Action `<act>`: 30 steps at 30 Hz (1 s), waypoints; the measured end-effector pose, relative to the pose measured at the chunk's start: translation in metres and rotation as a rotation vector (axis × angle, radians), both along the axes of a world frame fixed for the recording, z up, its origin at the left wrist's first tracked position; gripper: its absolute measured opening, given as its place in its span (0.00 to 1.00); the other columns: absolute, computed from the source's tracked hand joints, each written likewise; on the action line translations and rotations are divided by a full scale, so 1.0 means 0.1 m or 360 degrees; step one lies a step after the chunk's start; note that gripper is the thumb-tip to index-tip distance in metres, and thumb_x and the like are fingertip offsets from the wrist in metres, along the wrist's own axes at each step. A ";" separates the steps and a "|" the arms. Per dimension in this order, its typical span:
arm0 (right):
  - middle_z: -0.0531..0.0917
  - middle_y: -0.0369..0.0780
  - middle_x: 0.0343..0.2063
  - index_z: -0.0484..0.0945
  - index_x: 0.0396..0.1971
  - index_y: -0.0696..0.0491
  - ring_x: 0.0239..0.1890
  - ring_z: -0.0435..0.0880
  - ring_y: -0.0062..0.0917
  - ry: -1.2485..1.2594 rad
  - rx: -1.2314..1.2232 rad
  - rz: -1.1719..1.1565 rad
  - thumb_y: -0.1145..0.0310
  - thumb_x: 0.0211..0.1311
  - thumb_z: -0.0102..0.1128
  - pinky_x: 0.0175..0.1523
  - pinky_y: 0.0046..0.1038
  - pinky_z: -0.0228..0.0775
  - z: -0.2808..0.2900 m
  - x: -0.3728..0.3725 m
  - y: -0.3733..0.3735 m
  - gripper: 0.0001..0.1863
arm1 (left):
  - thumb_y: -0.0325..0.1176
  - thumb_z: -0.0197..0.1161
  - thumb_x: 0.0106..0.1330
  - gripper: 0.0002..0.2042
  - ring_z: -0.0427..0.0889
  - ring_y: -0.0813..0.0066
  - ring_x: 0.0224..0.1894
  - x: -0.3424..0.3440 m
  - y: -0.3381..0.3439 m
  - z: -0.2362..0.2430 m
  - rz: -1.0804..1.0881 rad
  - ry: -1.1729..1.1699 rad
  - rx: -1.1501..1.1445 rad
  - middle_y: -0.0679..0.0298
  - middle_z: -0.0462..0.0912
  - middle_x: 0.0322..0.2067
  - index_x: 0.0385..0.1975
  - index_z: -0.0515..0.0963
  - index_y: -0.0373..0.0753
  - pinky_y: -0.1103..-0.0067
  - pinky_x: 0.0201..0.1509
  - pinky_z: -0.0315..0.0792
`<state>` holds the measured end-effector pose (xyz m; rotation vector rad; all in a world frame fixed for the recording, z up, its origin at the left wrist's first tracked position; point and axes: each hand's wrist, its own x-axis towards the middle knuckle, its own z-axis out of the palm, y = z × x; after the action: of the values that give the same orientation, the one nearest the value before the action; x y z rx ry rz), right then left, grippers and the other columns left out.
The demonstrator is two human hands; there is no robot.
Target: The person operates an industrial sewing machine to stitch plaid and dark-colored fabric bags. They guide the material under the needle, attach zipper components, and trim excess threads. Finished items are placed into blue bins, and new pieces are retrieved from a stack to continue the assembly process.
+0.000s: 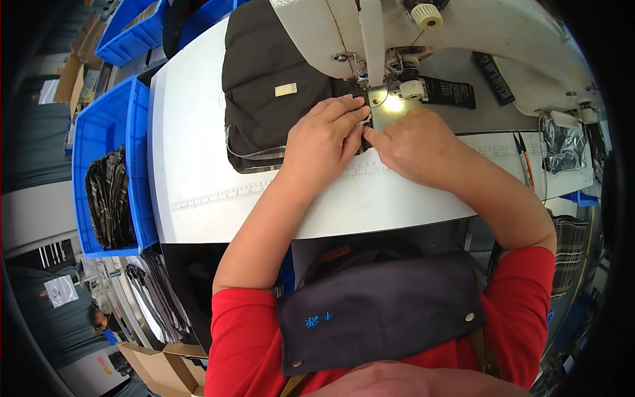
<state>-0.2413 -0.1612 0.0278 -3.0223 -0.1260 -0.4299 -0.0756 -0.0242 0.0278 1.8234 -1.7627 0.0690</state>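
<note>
A dark brown-black fabric piece [254, 86] lies on the white sewing table [192, 159], its right edge under the head of a white sewing machine [324, 33]. It carries a small pale label [286, 89] and a silver zipper [261, 156] along its near edge. My left hand [324, 135] rests on this piece, fingers together and thumb tucked in at its right edge, close to the needle area. Curled beside it, my right hand [417, 145] pinches the same edge with its fingertips. A lamp lights the metal plate [390, 106] just beyond the fingers.
A printed ruler strip [245, 193] crosses the table. To the right lie a black tube [448, 92], a black box [493, 78], slim pen-like tools [524, 159] and a clear plastic bag [563, 147]. A blue bin [142, 152] with folded plaid fabric [107, 198] adjoins the table's left edge.
</note>
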 end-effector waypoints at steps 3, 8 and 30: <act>0.79 0.38 0.14 0.83 0.39 0.57 0.19 0.82 0.32 0.0003 -0.0056 -0.0034 0.72 0.59 0.61 0.25 0.35 0.72 -0.02 0.01 -0.01 0.09 | 0.29 0.66 0.66 0.13 0.84 0.62 0.55 0.04 -0.06 -0.01 0.0014 -0.0014 0.0011 0.63 0.86 0.52 0.50 0.87 0.41 0.71 0.56 0.79; 0.81 0.38 0.16 0.84 0.40 0.53 0.21 0.84 0.32 0.0069 -0.0036 -0.0087 0.70 0.60 0.61 0.26 0.34 0.74 -0.01 0.04 -0.04 0.09 | 0.29 0.67 0.66 0.12 0.85 0.62 0.54 0.05 -0.10 -0.04 0.0051 -0.0081 -0.0070 0.63 0.86 0.53 0.49 0.86 0.41 0.72 0.54 0.80; 0.84 0.35 0.24 0.79 0.32 0.49 0.29 0.87 0.31 -0.0342 0.0096 -0.0222 0.70 0.57 0.65 0.31 0.31 0.78 -0.10 0.31 -0.24 0.05 | 0.25 0.72 0.56 0.07 0.83 0.66 0.40 0.02 -0.14 -0.02 0.0029 -0.0321 -0.0422 0.69 0.87 0.39 0.33 0.83 0.41 0.72 0.43 0.75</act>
<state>-0.2108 -0.1857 0.0182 -2.9277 0.0832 -0.7556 -0.0739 -0.0382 0.0260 1.6865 -1.7743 0.4861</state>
